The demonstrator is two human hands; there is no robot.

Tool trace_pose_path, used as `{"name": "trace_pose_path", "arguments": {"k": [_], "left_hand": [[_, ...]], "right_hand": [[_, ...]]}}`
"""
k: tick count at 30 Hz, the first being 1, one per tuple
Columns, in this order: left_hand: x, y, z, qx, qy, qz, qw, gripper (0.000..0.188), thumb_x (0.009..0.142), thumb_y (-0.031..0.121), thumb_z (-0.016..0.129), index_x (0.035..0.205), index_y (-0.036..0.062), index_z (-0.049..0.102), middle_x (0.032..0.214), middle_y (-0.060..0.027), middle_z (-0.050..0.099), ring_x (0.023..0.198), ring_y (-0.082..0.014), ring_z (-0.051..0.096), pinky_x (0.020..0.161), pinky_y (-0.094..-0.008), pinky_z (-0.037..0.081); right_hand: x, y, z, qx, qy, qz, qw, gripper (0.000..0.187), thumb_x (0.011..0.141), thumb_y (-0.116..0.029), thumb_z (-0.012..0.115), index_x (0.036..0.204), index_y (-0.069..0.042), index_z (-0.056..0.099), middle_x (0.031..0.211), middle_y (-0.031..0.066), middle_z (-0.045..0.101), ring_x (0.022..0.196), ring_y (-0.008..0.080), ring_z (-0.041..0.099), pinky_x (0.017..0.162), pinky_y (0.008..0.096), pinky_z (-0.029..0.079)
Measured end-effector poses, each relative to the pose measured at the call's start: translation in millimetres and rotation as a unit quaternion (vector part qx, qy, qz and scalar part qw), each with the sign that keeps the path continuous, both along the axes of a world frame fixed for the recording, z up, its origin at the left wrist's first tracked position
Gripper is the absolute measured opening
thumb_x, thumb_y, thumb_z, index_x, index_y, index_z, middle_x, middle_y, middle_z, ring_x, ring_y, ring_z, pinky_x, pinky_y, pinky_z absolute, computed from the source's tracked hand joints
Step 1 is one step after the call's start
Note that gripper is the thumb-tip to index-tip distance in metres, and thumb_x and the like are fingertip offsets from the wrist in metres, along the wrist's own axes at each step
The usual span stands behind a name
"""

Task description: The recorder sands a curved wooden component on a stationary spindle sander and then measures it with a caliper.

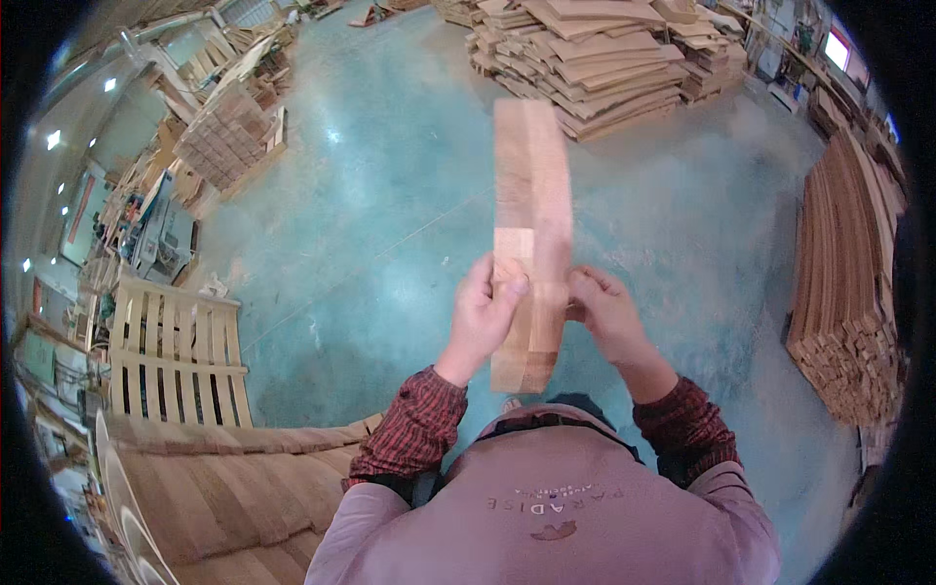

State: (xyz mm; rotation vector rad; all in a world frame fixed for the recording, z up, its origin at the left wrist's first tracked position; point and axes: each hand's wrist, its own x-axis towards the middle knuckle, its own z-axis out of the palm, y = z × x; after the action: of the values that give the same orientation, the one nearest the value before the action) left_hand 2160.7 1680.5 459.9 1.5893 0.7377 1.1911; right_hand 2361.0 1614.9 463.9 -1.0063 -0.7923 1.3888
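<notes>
A long, slightly curved wooden board (531, 180) made of joined lighter and darker pieces stands out in front of my chest, its far end a little blurred. My left hand (486, 310) grips its left edge near the lower part, with the thumb lying on the board's face. At the right edge, my right hand (612, 317) has its fingers curled against the board at about the same height. Part of the right fingers is hidden behind the board's edge. Both forearms wear dark red checked sleeve covers.
A big pile of flat boards (595, 58) lies ahead on the green floor (390, 195). To the right stands a tall stack of curved strips (843, 283). A slatted wooden pallet (180, 356) is at left, with layered curved panels (224, 487) close beside me and block stacks (229, 141) beyond.
</notes>
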Motion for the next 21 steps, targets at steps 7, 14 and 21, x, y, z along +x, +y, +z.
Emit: {"name": "trace_pose_path", "arguments": {"k": [7,14,21], "left_hand": [[36,177,-42,-0.129,-0.099,0.057,0.985,0.03,0.105,0.016,0.061,0.129,-0.0031,0.06,0.114,-0.0034,0.069,0.101,-0.0088,0.063,0.092,-0.0269,0.051],[87,367,-35,-0.127,-0.166,0.093,0.973,0.054,0.107,0.009,0.052,0.157,-0.0033,0.036,0.149,-0.0107,0.051,0.134,-0.0165,0.051,0.11,-0.0336,0.043],[81,523,-37,-0.126,-0.146,0.16,0.968,0.065,0.102,-0.002,0.055,0.162,-0.0025,0.027,0.159,-0.0136,0.044,0.14,-0.0195,0.047,0.116,-0.035,0.04]], "right_hand": [[6,174,-58,0.05,-0.039,-0.022,0.998,0.057,0.098,-0.004,0.061,0.153,-0.002,0.046,0.104,0.0034,0.065,0.087,0.0104,0.061,0.081,0.0293,0.053],[52,406,-66,0.102,-0.145,0.046,0.983,0.066,0.098,-0.001,0.058,0.161,-0.004,0.036,0.107,0.0011,0.062,0.088,0.0076,0.054,0.082,0.0243,0.047],[47,583,-57,0.094,-0.088,0.099,0.987,0.067,0.097,0.002,0.061,0.16,-0.005,0.038,0.112,0.0033,0.067,0.096,0.0073,0.06,0.088,0.0249,0.051]]}}
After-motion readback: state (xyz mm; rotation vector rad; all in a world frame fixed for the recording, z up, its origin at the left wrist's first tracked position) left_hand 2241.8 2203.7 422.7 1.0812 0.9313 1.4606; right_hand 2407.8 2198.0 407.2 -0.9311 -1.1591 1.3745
